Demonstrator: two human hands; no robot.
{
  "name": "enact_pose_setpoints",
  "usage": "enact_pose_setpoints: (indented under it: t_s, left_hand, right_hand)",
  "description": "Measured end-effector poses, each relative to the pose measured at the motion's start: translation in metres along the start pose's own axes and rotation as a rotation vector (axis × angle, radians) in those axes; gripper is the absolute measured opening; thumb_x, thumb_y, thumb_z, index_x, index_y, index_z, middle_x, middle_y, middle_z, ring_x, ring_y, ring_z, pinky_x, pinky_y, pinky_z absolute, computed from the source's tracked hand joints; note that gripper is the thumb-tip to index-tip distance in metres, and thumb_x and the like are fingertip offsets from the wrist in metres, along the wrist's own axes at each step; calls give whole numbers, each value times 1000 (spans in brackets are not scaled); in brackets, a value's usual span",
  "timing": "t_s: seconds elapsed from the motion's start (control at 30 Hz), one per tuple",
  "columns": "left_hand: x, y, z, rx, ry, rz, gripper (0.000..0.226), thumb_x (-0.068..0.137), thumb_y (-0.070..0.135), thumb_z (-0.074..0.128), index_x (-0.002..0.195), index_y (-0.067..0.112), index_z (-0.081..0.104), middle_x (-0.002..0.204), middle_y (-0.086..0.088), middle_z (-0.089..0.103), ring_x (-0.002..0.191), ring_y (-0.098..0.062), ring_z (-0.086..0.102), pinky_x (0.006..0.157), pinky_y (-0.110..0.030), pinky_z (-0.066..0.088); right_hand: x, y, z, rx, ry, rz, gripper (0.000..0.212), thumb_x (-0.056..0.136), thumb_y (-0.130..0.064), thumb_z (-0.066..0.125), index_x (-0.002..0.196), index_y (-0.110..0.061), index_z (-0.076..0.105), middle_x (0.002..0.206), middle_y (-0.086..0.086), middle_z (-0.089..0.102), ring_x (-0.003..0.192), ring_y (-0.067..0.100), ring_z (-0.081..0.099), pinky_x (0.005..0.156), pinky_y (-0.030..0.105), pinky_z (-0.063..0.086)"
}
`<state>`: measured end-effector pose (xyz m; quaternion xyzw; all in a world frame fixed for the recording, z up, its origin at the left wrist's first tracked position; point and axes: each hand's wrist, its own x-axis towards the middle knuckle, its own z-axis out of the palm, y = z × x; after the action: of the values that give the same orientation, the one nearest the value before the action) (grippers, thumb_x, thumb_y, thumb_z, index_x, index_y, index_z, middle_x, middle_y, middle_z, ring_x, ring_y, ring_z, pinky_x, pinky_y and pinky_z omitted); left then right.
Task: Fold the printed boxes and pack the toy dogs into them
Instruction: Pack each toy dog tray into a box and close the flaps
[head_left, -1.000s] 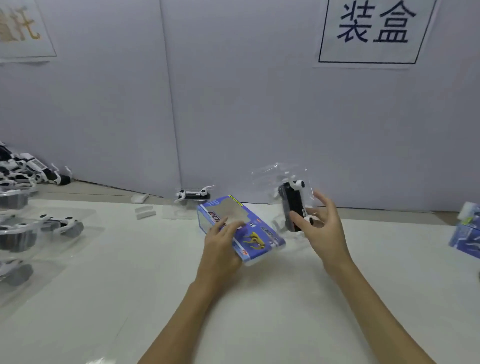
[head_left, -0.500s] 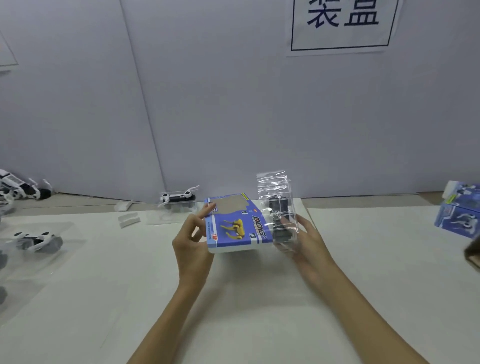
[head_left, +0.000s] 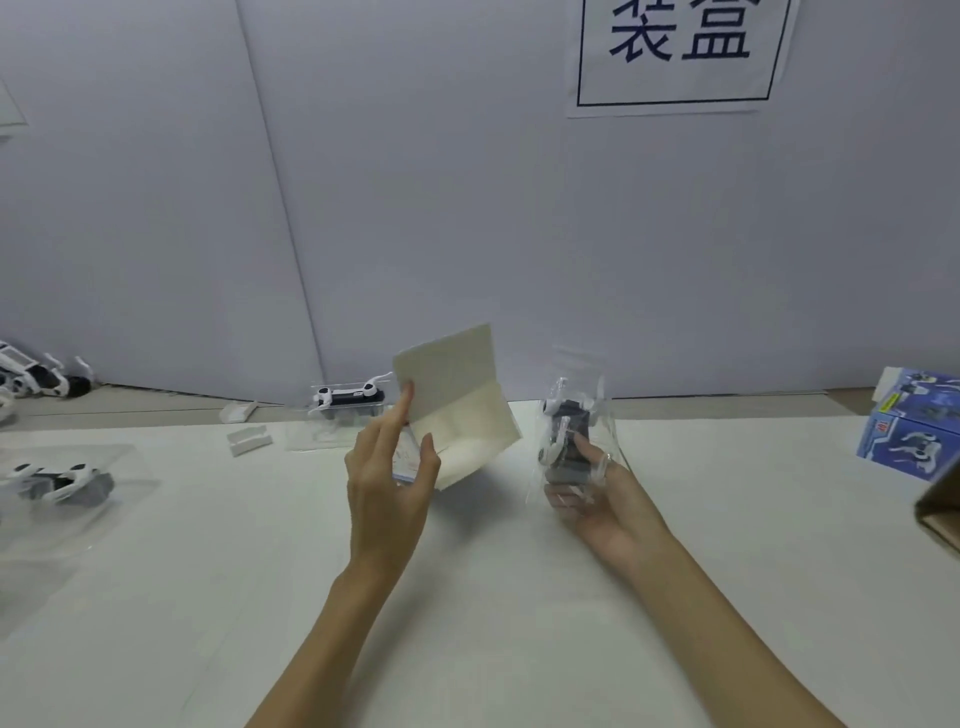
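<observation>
Bagged toy dog (head_left: 566, 447) upright in right hand (head_left: 608, 512).

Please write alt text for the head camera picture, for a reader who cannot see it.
A person's left hand holds an opened printed box, plain inside facing the camera, while the right hand grips a bagged toy dog beside it, above a white table. More bagged toy dogs lie at left.

The left hand (head_left: 387, 488) hides the printed face of the box (head_left: 457, 410), the picture's right edge cuts off a brown carton (head_left: 943, 512), and the wall sign (head_left: 675, 57) loses its top.
</observation>
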<state>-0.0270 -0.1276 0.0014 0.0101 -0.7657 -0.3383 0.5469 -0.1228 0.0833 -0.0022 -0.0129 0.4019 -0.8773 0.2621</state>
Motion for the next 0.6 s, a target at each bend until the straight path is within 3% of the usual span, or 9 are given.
enact_pose_setpoints:
  t_s: [0.07, 0.13, 0.23, 0.3, 0.33, 0.43, 0.5, 0.53, 0.6]
  left_hand:
    - [2, -8, -1, 86, -47, 18, 59, 96, 13, 58, 154, 19, 48, 127, 1, 60, 116, -23, 59, 95, -54, 47]
    - [3, -14, -2, 147, -93, 45, 66, 93, 11, 58, 157, 18, 44, 134, 1, 57, 122, -19, 56, 96, -57, 44]
    - [2, -15, -5, 185, -181, 0, 79, 88, 14, 57, 162, 25, 32, 141, 9, 46, 128, 8, 41, 103, -54, 34]
    - [3, -12, -6, 159, -253, -89, 85, 86, 17, 53, 163, 36, 22, 143, 18, 37, 129, 17, 29, 103, -44, 27]
    - [3, -11, -7, 143, -279, -127, 86, 86, 18, 51, 163, 40, 18, 142, 22, 34, 130, 17, 26, 102, -40, 24]
    - [6, -9, -10, 107, -307, -176, 87, 86, 21, 47, 161, 45, 12, 141, 32, 28, 132, 11, 26, 100, -33, 20]
    - [7, -8, -12, 99, -318, -182, 86, 86, 19, 46, 162, 43, 14, 141, 27, 30, 132, 4, 30, 100, -35, 22]
    - [7, -8, -12, 96, -324, -183, 86, 86, 18, 46, 162, 42, 15, 142, 23, 32, 132, 2, 31, 100, -36, 23]
    - [7, -8, -14, 76, -331, -185, 86, 85, 16, 46, 162, 41, 17, 142, 23, 33, 132, 4, 30, 102, -35, 23]
  right_hand:
    - [0, 1, -1, -28, -6, 3, 28, 96, -25, 69, 119, -11, 61, 95, 7, 63, 53, 13, 58, 46, 23, 49]
    - [0, 1, 0, -31, -63, -29, 32, 90, -26, 76, 115, -10, 66, 99, 12, 63, 62, 19, 57, 58, 26, 48]
    - [-2, -1, -2, -44, -260, -113, 32, 71, -34, 89, 95, -16, 78, 94, 10, 66, 75, 22, 56, 74, 29, 40]
    - [-1, -4, -7, 15, -331, -123, 27, 83, -34, 77, 103, -16, 77, 108, 14, 69, 91, 26, 66, 85, 34, 51]
    - [-1, -4, -10, 60, -325, -75, 25, 89, -28, 69, 107, -12, 76, 116, 18, 67, 101, 30, 67, 92, 38, 54]
    - [8, -3, -27, -10, -213, 52, 36, 81, -11, 82, 115, -3, 73, 126, 21, 70, 117, 36, 67, 107, 48, 49]
    - [8, -3, -34, -184, -129, 14, 24, 101, -4, 56, 118, 0, 73, 125, 23, 71, 113, 35, 71, 103, 46, 55]
    - [3, -5, -30, -243, -233, -4, 27, 104, -5, 51, 117, -1, 74, 120, 21, 73, 106, 34, 73, 97, 45, 58]
    - [-8, -10, -17, -386, -505, -9, 40, 95, -17, 66, 135, -14, 66, 126, 20, 70, 108, 35, 69, 96, 46, 55]
